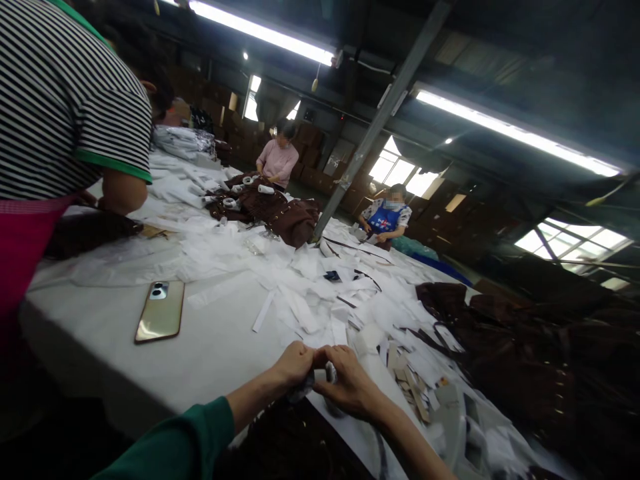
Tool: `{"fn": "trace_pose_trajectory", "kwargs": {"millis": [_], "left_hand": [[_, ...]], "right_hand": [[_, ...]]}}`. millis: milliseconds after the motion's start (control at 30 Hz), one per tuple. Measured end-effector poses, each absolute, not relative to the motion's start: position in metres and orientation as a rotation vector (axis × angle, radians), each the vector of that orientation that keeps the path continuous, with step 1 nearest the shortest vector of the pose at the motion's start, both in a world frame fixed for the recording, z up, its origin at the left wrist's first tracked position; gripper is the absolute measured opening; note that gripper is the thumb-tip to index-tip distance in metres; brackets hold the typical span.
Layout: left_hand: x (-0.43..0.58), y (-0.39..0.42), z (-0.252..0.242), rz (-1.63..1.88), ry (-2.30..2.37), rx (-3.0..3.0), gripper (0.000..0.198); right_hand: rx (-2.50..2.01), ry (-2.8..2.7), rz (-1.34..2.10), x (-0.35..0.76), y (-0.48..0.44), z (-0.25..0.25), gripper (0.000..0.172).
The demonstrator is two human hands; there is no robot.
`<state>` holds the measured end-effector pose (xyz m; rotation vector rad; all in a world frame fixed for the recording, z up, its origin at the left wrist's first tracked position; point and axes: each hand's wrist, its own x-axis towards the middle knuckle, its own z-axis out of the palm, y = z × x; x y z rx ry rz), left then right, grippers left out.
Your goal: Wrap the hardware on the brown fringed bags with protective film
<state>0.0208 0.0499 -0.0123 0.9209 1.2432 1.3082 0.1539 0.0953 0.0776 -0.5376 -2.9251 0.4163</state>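
My left hand (295, 363) is closed, its fingertips meeting those of my right hand (345, 380). The right hand is curled, with thumb and fingers bent around a small pale wrapping (320, 379). What lies under the wrapping, and what the left fingers pinch, is hidden. Just below both hands is a dark brown item (295, 440) with small shiny metal spots, probably a bag; its lower part runs out of view. A white sheet (340, 430) lies beside it, under my right forearm.
White paper scraps (300, 280) cover much of the white table (215, 333). A gold phone (160, 312) lies left. Brown bags (295, 220) are heaped mid-table, with more brown goods (520, 347) at right. A slanted metal post (370, 140) rises from the table. Several co-workers surround it, one close left (65, 100).
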Motion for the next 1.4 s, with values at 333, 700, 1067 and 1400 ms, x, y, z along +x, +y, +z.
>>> {"fn": "trace_pose_trajectory", "kwargs": {"millis": [333,700,1067,1400], "left_hand": [[0.015,0.036,0.004,1.264,1.333,0.969,0.043],[0.020,0.019,0.007,1.279,1.170,1.193,0.022],[0.018,0.015,0.003,1.125,1.337,1.389,0.016],[0.017,0.021,-0.013,1.161,1.084,0.852,0.023]], "right_hand": [[-0.564,-2.913,0.077,0.164,0.087,0.074,0.028],[-0.750,-2.669,0.677,0.175,0.091,0.054,0.045],[-0.675,-2.597,0.626,0.170,0.095,0.049,0.011],[-0.285,-2.797,0.270,0.176,0.088,0.051,0.024]]}}
